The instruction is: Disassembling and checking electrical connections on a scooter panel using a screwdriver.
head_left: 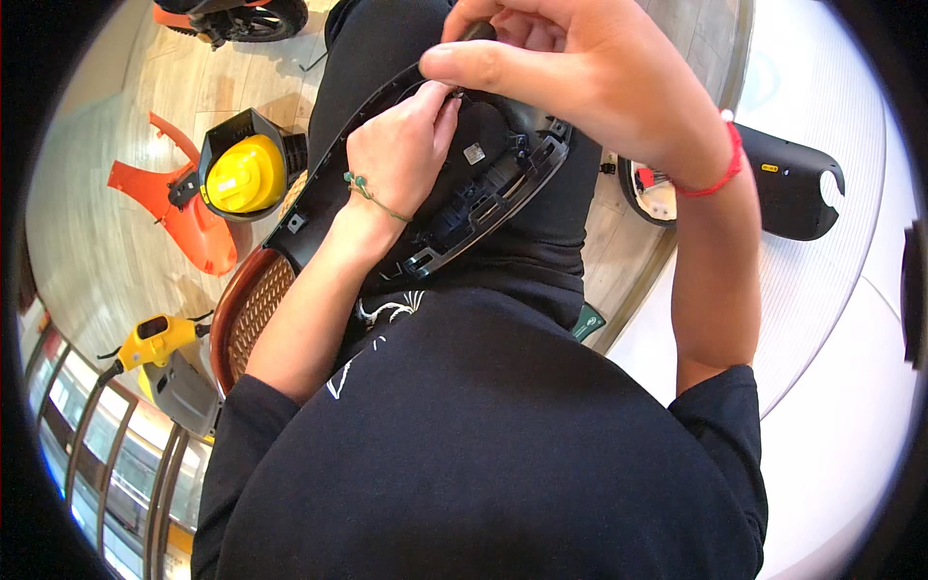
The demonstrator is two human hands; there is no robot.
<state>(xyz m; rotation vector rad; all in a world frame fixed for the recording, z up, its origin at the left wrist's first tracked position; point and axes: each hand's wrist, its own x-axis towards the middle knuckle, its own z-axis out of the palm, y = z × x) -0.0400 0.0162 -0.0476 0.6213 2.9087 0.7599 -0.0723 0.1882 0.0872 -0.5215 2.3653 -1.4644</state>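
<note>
Across my lap lies a black plastic shell (474,198), its hollow inside up, with clips, ribs and a small pale label. My left hand (401,145) rests on it near the far end, thumb and forefinger pinched together. A small metallic bit shows at those fingertips, too small to name. Above it, my right hand (590,72) is closed round a screwdriver (478,33) with a dark handle. Most of the screwdriver is hidden by my fingers, and its tip is close to my left fingertips.
At left on the floor are an orange plastic part (198,237), a black and yellow piece (246,174) and a yellow-grey handlebar-like part (169,343). A woven chair (256,300) is beside my left leg. On the white table at right lies a black panel (793,184). A wheel (266,21) stands far left.
</note>
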